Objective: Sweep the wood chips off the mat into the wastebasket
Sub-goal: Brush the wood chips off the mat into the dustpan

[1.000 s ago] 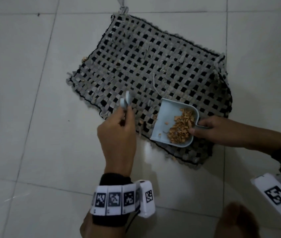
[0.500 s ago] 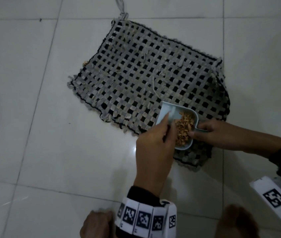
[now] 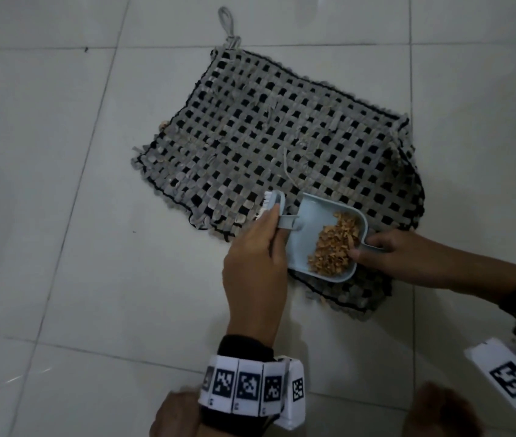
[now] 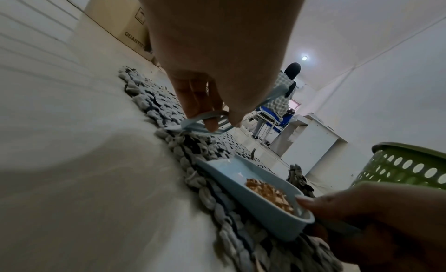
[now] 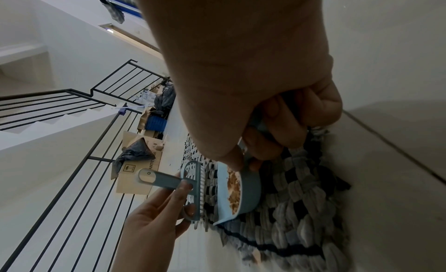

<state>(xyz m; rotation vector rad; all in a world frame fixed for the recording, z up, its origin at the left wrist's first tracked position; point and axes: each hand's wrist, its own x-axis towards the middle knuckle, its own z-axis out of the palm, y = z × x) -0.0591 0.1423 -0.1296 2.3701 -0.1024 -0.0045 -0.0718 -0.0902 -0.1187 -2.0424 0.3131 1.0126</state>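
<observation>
A grey and black woven mat (image 3: 282, 143) lies on the white tiled floor. On its near edge rests a light blue dustpan (image 3: 316, 216) with a heap of brown wood chips (image 3: 335, 244) in it. My right hand (image 3: 386, 250) grips the dustpan's handle. My left hand (image 3: 256, 266) holds a small blue hand brush (image 3: 274, 205), (image 5: 196, 190), its bristles on the mat just left of the pan's mouth. A few loose chips (image 3: 164, 124) lie by the mat's left edge. The green perforated wastebasket (image 4: 407, 165) stands to the right.
A cardboard box (image 4: 123, 20) stands beyond the mat. A person sits on a blue chair (image 4: 277, 115) at the far end of the room. A stair railing (image 5: 72, 108) and more boxes show in the right wrist view. White tiles surround the mat.
My left hand swept the brush right into the pan's mouth, then drew back left to the mat beside it. The dustpan and right hand stayed put.
</observation>
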